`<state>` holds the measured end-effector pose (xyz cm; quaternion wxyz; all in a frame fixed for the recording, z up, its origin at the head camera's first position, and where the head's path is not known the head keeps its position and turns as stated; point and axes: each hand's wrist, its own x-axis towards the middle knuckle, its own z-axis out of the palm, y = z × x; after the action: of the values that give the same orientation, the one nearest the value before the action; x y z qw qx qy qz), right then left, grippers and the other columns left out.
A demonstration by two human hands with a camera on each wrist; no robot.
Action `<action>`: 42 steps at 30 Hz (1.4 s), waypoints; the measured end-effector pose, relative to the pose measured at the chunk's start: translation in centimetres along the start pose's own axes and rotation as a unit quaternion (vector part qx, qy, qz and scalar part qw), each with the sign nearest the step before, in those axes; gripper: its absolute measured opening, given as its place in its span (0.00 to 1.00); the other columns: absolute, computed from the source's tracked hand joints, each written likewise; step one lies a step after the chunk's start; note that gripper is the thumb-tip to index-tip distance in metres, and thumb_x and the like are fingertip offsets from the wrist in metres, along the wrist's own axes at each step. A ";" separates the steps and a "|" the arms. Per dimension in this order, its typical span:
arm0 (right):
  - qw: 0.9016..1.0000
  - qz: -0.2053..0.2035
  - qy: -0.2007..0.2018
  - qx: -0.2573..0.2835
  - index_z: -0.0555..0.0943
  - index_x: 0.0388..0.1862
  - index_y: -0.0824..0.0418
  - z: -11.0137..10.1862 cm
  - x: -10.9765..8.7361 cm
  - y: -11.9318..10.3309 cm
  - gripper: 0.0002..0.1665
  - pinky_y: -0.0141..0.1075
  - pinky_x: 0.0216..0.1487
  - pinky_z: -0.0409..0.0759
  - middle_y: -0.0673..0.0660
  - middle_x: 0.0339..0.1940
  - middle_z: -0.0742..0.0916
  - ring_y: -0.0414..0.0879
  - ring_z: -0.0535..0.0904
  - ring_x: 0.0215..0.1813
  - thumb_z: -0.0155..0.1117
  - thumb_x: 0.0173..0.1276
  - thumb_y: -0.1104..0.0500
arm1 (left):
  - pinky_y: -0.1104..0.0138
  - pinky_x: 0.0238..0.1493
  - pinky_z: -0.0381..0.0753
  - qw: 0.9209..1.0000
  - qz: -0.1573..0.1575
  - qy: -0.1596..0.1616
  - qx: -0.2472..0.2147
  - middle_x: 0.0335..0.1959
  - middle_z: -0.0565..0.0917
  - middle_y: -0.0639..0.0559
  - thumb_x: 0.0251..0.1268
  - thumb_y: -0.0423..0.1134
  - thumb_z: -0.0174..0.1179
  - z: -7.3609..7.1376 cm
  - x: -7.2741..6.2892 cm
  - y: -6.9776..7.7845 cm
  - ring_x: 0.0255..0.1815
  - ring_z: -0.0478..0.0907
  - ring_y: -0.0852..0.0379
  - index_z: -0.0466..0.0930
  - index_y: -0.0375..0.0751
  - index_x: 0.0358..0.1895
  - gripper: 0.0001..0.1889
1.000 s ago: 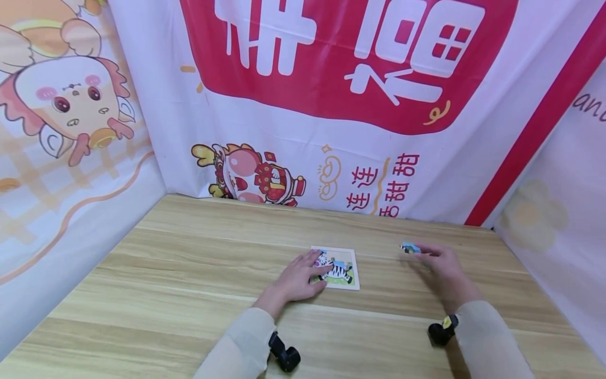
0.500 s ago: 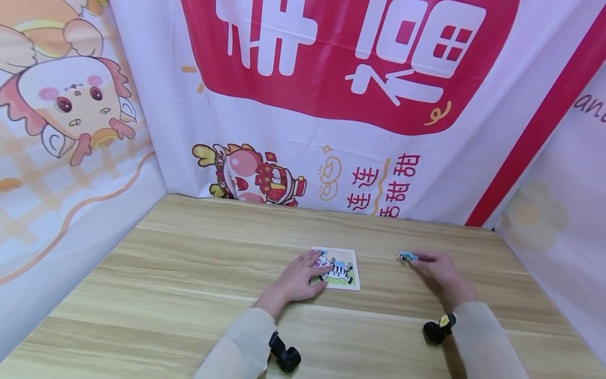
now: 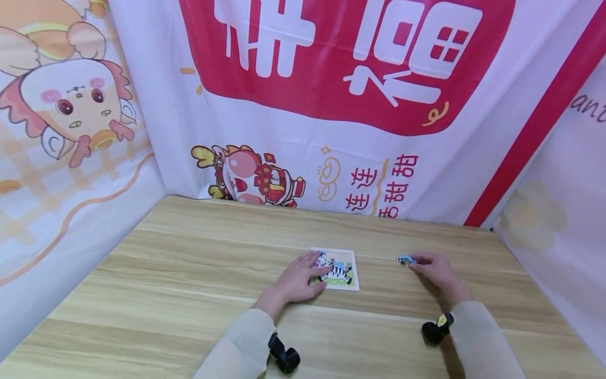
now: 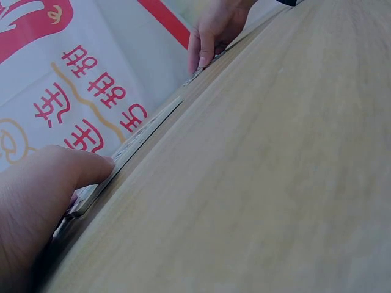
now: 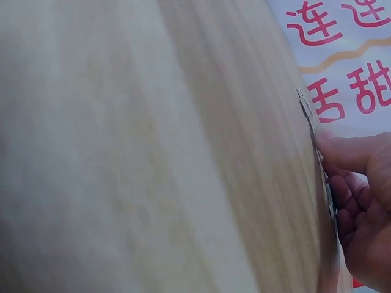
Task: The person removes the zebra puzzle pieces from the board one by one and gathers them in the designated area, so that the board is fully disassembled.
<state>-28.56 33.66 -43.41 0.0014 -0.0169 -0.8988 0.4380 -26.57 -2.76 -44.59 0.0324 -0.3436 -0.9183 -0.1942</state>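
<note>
A square jigsaw puzzle [image 3: 344, 269] with a zebra picture and a pale frame lies flat on the table. My left hand [image 3: 297, 279] rests over its left part with extended fingers, hiding some of the picture. In the left wrist view, the thumb of that left hand [image 4: 46, 189] touches the puzzle's edge [image 4: 140, 137]. To the right, apart from the frame, my right hand [image 3: 437, 269] pinches a small blue, green and dark puzzle piece [image 3: 405, 260]. Seen edge-on in the right wrist view, the thin piece [image 5: 308, 116] sits under the thumb of my right hand [image 5: 360, 189], close to the tabletop.
The wooden table [image 3: 189, 295] spreads around both hands. Behind it hangs a white and red printed cloth [image 3: 284, 121], with another printed cloth [image 3: 71, 173] along the left side. A black wrist camera [image 3: 284, 355] sits on the left sleeve, another wrist camera [image 3: 435, 331] on the right.
The right hand has shifted slightly left and nearer to me with the puzzle piece, which has turned and lowered a little. My left hand and the zebra puzzle stay in place.
</note>
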 end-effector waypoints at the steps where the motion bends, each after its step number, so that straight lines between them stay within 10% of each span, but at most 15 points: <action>1: 1.000 -0.002 -0.002 -0.003 0.74 0.48 0.71 0.0 0.0 -0.1 0.19 0.45 0.48 0.68 0.65 0.42 0.78 0.53 0.70 0.45 0.59 0.58 0.64 | 0.56 0.62 0.44 1.000 0.000 0.002 0.000 0.65 0.52 0.43 0.60 0.55 0.44 0.0 0.0 0.0 0.65 0.44 0.49 0.65 0.57 0.59 0.24; 32: 1.000 -0.003 -0.028 -0.009 0.67 0.57 0.66 -0.8 -0.8 -2.5 0.28 0.42 0.41 0.68 0.63 0.45 0.74 0.53 0.67 0.45 0.56 0.61 0.53 | 0.57 0.62 0.45 1.000 0.002 0.022 -0.022 0.65 0.53 0.41 0.56 0.55 0.48 -0.3 -0.3 -0.3 0.65 0.45 0.48 0.68 0.54 0.57 0.24; 42: 0.994 -0.109 -0.003 0.009 0.70 0.52 0.72 1.2 -0.6 -5.5 0.26 0.36 0.33 0.74 0.65 0.38 0.79 0.49 0.74 0.36 0.60 0.58 0.57 | 0.56 0.61 0.46 1.000 -0.004 0.016 -0.013 0.64 0.54 0.40 0.56 0.53 0.51 -0.8 -1.0 -0.7 0.65 0.47 0.47 0.70 0.54 0.56 0.23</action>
<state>-28.16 29.27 -39.81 0.0466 0.0824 -0.8914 0.4433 -26.33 -4.15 -44.25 0.0417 -0.3372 -0.9164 -0.2116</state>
